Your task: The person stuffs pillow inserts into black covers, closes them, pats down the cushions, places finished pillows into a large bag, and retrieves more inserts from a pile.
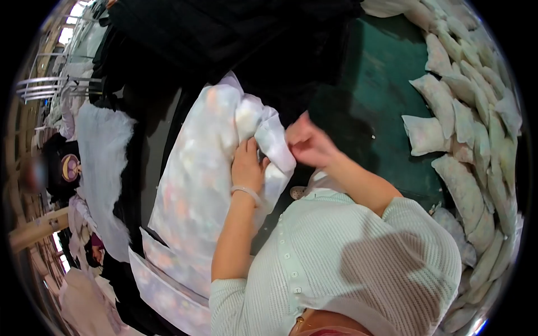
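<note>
A long white translucent bag (193,162), stuffed with pale, multicoloured soft filling, lies in front of me. My left hand (247,168), with a clear band at the wrist, presses on the bag near its folded end, thumb and fingers on the fabric. At the right edge of the white fabric flap (272,139) is my right hand (308,141), its fingers bent together and slightly blurred. Whatever those fingers pinch, if anything, is too small to make out. Further filled white bags (168,285) lie at the lower left.
Black fabric (224,33) is heaped at the top. Many small stuffed white pouches (428,134) are piled on the right beside a green surface (370,112). At the left are white fluffy material (103,168), a metal rack (56,84) and another person in a dark shirt (67,168).
</note>
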Demonstrator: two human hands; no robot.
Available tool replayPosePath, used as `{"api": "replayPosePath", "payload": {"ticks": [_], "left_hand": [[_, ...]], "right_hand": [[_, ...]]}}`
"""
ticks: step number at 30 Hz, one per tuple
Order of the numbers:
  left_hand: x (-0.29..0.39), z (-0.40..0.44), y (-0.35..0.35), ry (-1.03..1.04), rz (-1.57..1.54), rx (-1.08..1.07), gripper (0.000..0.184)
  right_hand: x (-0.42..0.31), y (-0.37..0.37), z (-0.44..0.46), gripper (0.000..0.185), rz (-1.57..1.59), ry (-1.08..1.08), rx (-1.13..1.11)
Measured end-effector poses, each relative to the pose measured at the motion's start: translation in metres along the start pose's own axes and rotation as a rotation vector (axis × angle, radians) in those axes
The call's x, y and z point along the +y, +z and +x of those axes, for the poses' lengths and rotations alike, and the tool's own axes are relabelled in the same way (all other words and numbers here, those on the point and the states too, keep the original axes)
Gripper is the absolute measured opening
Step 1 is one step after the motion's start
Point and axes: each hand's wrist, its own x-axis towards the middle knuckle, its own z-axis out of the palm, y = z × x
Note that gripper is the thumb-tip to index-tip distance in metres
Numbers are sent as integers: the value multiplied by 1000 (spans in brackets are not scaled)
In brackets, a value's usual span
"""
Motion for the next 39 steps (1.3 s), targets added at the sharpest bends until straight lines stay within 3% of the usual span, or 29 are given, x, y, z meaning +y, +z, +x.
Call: {"api": "replayPosePath", "payload": {"ticks": [1,2,4,6,8,10,11,12,14,17,23,27,30,31,32,33,34,35,36,38,39], "left_hand": [[-9,-6,6,-12,38,-37,48],[-4,-5,5,-19,34,-36,48],[9,-1,1,23,-44,-89,53],[17,7,1,53,-75,-58,58],[31,12,-5,57,-95,-104,51],[28,12,11,194,-82,-73,46],[27,11,17,324,-64,-45,41],[29,13,18,328,-61,-54,41],[34,13,19,327,-64,47,35],[34,15,19,438,-140,-39,34],[27,3,12,338,-210,60,30],[10,0,0,253,-225,60,31],[12,-1,3,197,-285,28,30],[13,-2,-1,213,-267,40,28],[15,-4,-4,247,-259,57,26],[18,-9,-11,257,-190,116,26],[22,-19,-19,281,-138,184,25],[24,-30,-26,225,-42,206,28],[14,-40,-31,131,26,37,38],[12,-47,-45,94,105,-192,65],[10,-45,-35,127,99,-187,65]], "right_hand": [[-16,59,1,48,91,-129,114],[-47,76,3,49,102,-149,-105],[-95,104,3,48,-316,-273,-120],[-122,81,-4,43,-754,-292,266],[-117,16,-24,35,-913,-210,752],[-81,-19,-47,30,-848,216,798],[-43,5,-47,29,-676,146,712],[-16,27,-43,33,-503,77,624],[-11,18,-48,33,-421,68,616],[-10,2,-44,33,-380,76,597],[7,-27,-28,29,-407,77,686],[-4,-29,-25,34,-202,215,430],[-14,-20,-25,36,-318,285,317],[-15,-27,-27,41,-361,231,-8],[-7,-30,-37,43,-689,165,-14],[0,-33,-46,44,-1021,104,1],[19,-39,-67,42,-616,305,411],[17,3,-67,42,-480,467,642],[15,45,-68,42,-311,584,900],[21,-28,-78,40,-550,557,468],[20,-56,-78,39,-585,521,303]]}}
